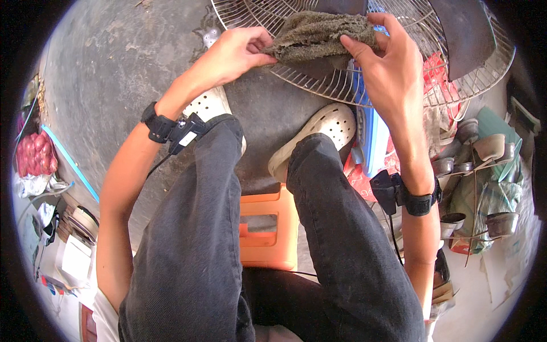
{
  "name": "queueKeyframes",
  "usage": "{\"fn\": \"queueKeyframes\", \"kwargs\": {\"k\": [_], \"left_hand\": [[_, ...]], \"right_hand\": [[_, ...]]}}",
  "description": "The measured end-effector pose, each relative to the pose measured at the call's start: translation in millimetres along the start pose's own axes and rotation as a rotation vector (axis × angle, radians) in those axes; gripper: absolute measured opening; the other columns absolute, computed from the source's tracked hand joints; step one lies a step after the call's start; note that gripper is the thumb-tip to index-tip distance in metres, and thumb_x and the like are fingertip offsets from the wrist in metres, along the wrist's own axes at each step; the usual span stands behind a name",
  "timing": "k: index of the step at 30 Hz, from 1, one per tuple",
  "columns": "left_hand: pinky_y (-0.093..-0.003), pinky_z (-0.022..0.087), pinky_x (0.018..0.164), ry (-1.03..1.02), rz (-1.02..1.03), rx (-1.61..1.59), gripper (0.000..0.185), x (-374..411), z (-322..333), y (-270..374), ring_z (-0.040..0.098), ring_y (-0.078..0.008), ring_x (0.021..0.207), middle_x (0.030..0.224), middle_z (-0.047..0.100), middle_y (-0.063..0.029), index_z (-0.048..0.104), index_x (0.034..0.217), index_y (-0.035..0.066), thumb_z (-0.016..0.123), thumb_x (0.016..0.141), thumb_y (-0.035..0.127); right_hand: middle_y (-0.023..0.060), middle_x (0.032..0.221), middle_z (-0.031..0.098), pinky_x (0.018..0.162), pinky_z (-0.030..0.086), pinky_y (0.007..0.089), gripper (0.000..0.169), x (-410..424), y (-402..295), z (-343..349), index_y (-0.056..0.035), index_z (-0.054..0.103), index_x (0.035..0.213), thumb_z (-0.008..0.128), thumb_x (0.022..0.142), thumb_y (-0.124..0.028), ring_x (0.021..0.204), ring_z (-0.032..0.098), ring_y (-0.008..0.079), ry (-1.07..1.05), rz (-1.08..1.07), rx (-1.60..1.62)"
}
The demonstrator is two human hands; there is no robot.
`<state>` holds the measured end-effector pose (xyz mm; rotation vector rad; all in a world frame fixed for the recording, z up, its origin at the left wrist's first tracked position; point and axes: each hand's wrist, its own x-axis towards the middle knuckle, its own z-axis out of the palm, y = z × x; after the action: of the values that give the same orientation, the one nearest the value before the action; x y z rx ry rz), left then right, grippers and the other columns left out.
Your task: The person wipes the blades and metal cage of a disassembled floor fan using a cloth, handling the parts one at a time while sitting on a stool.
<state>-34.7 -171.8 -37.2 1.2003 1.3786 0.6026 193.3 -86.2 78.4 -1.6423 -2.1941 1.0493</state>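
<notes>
A crumpled grey-green terry cloth (318,38) is stretched between my two hands at the top of the view. Its left end is pinched by the thumb and fingers of my left hand (241,53). At the other end, my right hand (386,55) grips the cloth between thumb and fingers. Below the cloth is a round wire fan guard (316,87), with dark fan blades (463,38) showing at the right. Whether the cloth touches the guard I cannot tell.
An orange plastic stool (269,252) is between my legs. A blue plastic piece (372,137) and red printed bags (363,175) lie beside my right shoe (329,128). Several small pots hang on a metal rack (470,171) at right. A net of red onions (36,156) sits far left, near a blue strip (70,164).
</notes>
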Motion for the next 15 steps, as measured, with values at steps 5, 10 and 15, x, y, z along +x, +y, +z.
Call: {"fn": "queueKeyframes", "kwargs": {"k": [5,10,15], "left_hand": [[-0.0215,0.049,0.072,-0.083,-0.107,-0.137,0.022,7.2,1.4,0.6,0.059,-0.0047,0.081,0.088,0.064,0.0008,0.063,0.102,0.001,0.075,0.084,0.006],[-0.0216,0.051,0.083,-0.144,-0.121,-0.607,0.039,-1.9,5.2,-17.0,0.064,-0.0098,0.094,0.106,0.065,-0.0057,0.056,0.123,-0.001,0.072,0.087,0.004],[-0.0222,0.05,0.086,-0.16,-0.024,-0.644,0.047,-1.5,10.7,-13.6,0.063,-0.0101,0.097,0.11,0.064,-0.0079,0.056,0.126,-0.003,0.075,0.086,0.013]], "right_hand": [[0.0145,0.09,0.073,0.072,0.05,0.0271,0.042,2.1,-2.8,-5.5,0.0045,0.058,0.122,0.073,0.088,-0.015,0.079,0.067,0.0126,0.01,0.004,0.029],[0.012,0.098,0.074,0.08,0.052,0.0247,0.038,5.3,6.6,-13.1,0.0057,0.057,0.123,0.07,0.091,-0.01,0.087,0.067,0.011,0.008,0.019,0.263],[0.0097,0.099,0.073,0.08,0.05,0.0232,0.038,1.9,6.6,-5.9,0.0049,0.058,0.124,0.068,0.093,-0.013,0.088,0.065,0.0091,0.092,-0.012,0.32]]}}
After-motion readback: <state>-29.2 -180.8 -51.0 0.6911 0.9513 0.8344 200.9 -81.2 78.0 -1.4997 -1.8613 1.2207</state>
